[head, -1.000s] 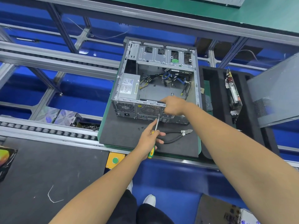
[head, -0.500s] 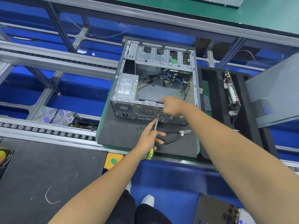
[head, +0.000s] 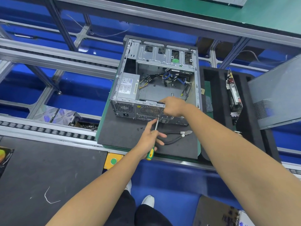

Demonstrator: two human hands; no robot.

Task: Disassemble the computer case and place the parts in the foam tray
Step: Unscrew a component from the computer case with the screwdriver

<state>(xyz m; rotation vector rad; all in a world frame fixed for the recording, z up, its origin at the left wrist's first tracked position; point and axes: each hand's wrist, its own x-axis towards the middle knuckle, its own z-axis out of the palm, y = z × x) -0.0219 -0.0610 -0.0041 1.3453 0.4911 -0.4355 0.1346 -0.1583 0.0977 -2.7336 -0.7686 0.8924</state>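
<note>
The left hand (head: pixel 149 137) grips a screwdriver (head: pixel 154 139); the right hand (head: pixel 173 106), fingers curled, grips the computer case (head: pixel 156 82) rim.

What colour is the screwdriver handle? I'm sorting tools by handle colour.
Green with yellow, on the screwdriver in the left hand, seen in the head view.

a green button (head: pixel 113 161) sits in a yellow box (head: pixel 112 160). two shiny patterned boxes (head: pixel 55 115) sit under the grey rail (head: pixel 48 129).
</note>
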